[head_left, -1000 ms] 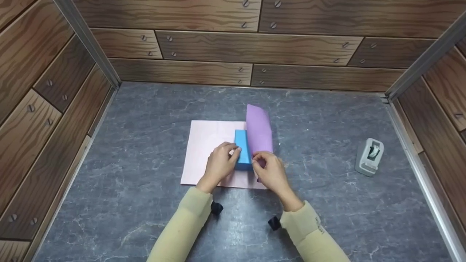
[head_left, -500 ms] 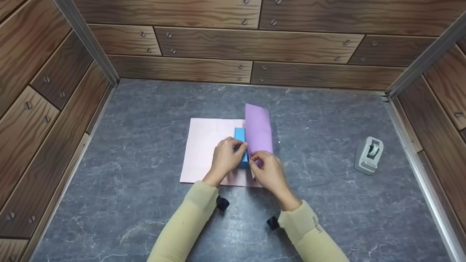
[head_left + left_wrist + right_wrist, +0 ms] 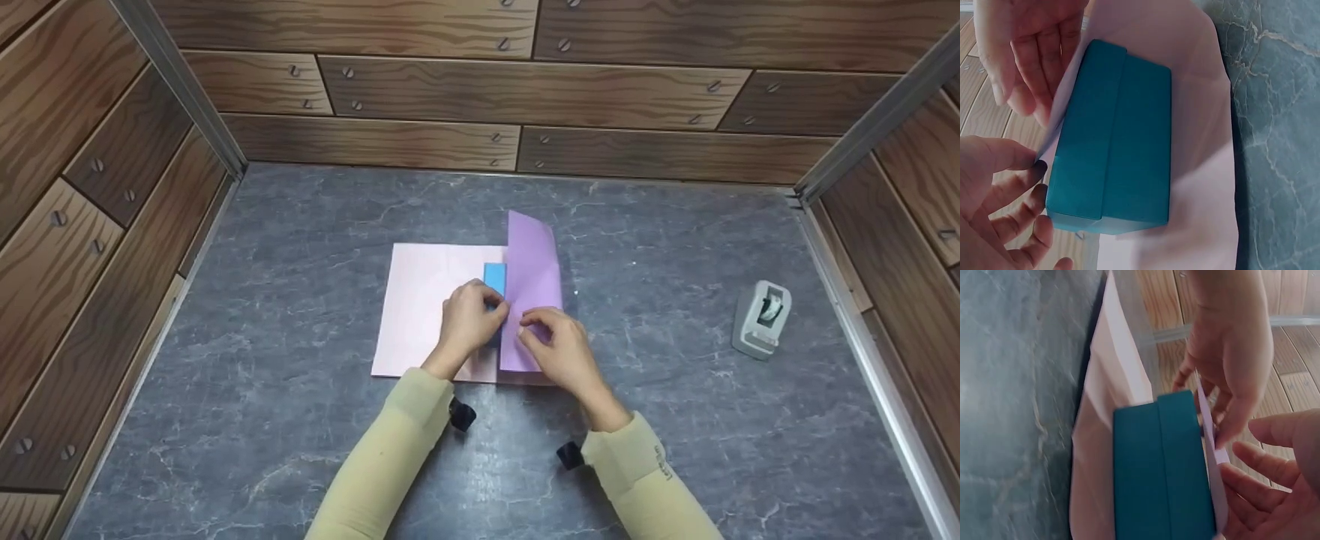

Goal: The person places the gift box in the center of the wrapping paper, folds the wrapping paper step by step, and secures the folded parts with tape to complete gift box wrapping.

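Blue box (image 3: 494,274); paper (image 3: 427,307) pale pink inside, purple outside; pale yellow-green sleeves (image 3: 375,465); white-veined grey desk (image 3: 322,240); brown wood-grain walls (image 3: 517,90); light-grey dispenser (image 3: 756,339), three o'clock.

Long, pale yellow-green cloth sleeves (image 3: 375,469) leave the left hand (image 3: 471,319) and right hand (image 3: 562,349) bare. A small, black, angular block (image 3: 463,415) juts from the left cuff (image 3: 420,397), a matching black block (image 3: 570,454) from the right cuff (image 3: 621,448), whose outer side carries small dark lettering (image 3: 663,460), too blurred to read.

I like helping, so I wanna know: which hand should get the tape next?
Probably the right hand: it seems to grip nothing, and the tape dispenser is closer to it. The left hand pinches the edge of the purple paper by the blue box.
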Action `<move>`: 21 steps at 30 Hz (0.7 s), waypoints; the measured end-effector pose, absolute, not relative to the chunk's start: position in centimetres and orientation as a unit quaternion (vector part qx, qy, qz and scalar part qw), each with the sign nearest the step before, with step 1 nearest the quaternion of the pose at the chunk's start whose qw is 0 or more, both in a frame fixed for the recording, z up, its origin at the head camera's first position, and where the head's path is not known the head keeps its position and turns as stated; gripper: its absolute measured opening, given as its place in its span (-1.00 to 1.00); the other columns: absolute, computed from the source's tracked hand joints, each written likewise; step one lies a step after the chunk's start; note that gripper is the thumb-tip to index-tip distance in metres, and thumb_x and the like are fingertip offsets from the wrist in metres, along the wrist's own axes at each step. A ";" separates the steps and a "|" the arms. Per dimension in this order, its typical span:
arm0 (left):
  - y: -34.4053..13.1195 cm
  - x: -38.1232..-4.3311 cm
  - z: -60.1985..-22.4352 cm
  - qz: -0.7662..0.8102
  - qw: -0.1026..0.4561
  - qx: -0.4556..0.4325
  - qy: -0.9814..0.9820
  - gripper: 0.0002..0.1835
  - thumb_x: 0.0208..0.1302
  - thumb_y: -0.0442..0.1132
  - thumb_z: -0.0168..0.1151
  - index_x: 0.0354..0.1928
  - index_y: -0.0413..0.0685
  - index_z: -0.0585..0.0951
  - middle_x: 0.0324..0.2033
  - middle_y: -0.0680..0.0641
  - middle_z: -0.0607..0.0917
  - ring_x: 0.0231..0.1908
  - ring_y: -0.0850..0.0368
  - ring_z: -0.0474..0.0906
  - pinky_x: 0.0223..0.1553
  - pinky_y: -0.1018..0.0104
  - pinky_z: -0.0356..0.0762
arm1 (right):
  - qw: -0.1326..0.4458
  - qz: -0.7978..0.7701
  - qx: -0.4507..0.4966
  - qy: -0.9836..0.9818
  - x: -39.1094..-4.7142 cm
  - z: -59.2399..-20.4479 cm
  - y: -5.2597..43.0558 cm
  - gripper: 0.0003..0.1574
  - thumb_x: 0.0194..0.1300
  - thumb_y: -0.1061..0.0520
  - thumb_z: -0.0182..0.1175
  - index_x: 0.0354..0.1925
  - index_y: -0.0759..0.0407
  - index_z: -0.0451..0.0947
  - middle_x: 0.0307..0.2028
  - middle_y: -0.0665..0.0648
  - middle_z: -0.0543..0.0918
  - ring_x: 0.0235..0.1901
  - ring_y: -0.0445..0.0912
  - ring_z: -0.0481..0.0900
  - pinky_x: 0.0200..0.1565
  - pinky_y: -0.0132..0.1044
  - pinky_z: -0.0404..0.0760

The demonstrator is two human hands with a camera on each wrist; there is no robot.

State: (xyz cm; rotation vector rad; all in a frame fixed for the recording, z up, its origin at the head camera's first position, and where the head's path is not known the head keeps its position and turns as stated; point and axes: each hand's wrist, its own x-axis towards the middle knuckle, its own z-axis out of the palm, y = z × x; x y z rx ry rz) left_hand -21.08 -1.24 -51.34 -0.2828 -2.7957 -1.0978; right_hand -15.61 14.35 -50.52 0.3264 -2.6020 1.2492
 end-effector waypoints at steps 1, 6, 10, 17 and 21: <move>-1.2 -21.1 -51.3 -0.364 0.063 -0.093 -0.925 -0.91 -0.01 -0.14 0.29 -0.50 0.04 0.71 -0.49 0.15 0.57 -0.38 0.15 0.51 -0.26 0.12 0.42 | 0.125 0.433 0.107 -0.886 -15.8 -50.4 14.6 -0.90 0.04 0.27 0.26 -0.37 0.21 0.62 -0.28 0.08 0.63 -0.24 -0.10 0.54 -0.16 -0.21 0.46; -1.3 -21.1 -51.4 -0.366 0.072 -0.089 -0.924 -0.91 -0.02 -0.16 0.30 -0.50 0.02 0.70 -0.49 0.14 0.55 -0.41 0.17 0.50 -0.27 0.20 0.44 | 0.155 0.434 0.062 -0.885 -16.7 -50.4 16.2 -0.90 0.04 0.30 0.23 -0.37 0.23 0.62 -0.26 0.12 0.61 -0.24 -0.05 0.54 -0.16 -0.19 0.48; -1.3 -21.0 -51.5 -0.368 0.076 -0.090 -0.922 -0.92 -0.03 -0.18 0.31 -0.51 -0.01 0.70 -0.49 0.12 0.53 -0.44 0.18 0.49 -0.31 0.25 0.45 | 0.144 0.405 0.040 -0.902 -17.6 -51.0 17.4 -0.78 0.07 0.24 0.24 -0.24 0.24 0.62 -0.13 0.17 0.57 -0.12 0.01 0.50 -0.09 -0.13 0.45; -1.3 -20.8 -51.8 -0.363 0.089 -0.102 -0.922 -0.92 -0.05 -0.20 0.32 -0.51 -0.03 0.71 -0.48 0.11 0.53 -0.43 0.19 0.48 -0.31 0.28 0.46 | 0.078 0.383 0.042 -0.920 -18.4 -52.3 18.7 -0.55 0.13 0.13 0.24 0.03 0.17 0.53 0.07 0.27 0.44 0.07 0.11 0.38 0.10 -0.06 0.30; -1.2 -20.7 -52.0 -0.388 0.074 -0.080 -0.915 -0.84 -0.08 -0.24 0.31 -0.38 -0.08 0.65 -0.38 0.06 0.49 -0.38 0.20 0.45 -0.31 0.34 0.47 | 0.063 0.384 0.036 -0.921 -18.4 -52.4 18.8 -0.52 0.15 0.10 0.22 0.07 0.16 0.51 0.10 0.28 0.42 0.09 0.11 0.37 0.10 -0.04 0.31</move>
